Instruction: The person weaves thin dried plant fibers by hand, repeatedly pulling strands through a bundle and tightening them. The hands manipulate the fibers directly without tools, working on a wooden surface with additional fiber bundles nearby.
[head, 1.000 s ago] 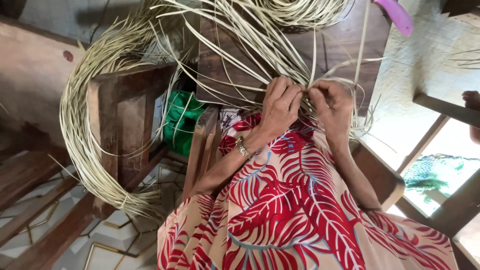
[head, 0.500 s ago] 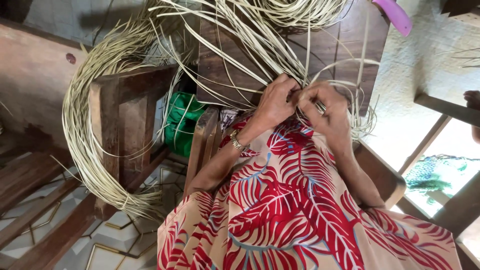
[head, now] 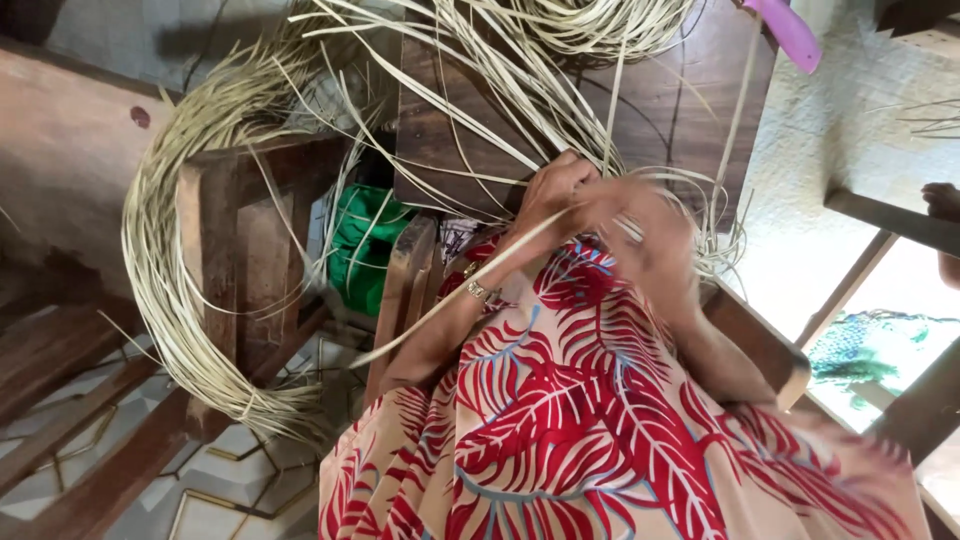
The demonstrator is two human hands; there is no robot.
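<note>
Pale cane strips [head: 520, 90] fan out over a dark wooden board [head: 660, 110] in front of me. My left hand [head: 553, 190], a bracelet at its wrist, is closed on the strips at the board's near edge. Just to its right, my right hand [head: 650, 232] is blurred with motion and grips strips too. One long strip [head: 440, 305] runs from my hands down to the left across my forearm. My red leaf-patterned dress [head: 590, 430] fills the lower part of the view.
A thick looped bundle of strips [head: 165, 290] hangs over a wooden chair frame [head: 225, 250] at the left. A green bag [head: 365, 250] lies under the board. A pink handle [head: 790, 30] sits at the top right; another person's foot [head: 945, 200] shows at the right edge.
My right hand has swung sideways and is now blurred. A long strip has been drawn out down to the left across my left forearm. The left hand stays on the weave.
</note>
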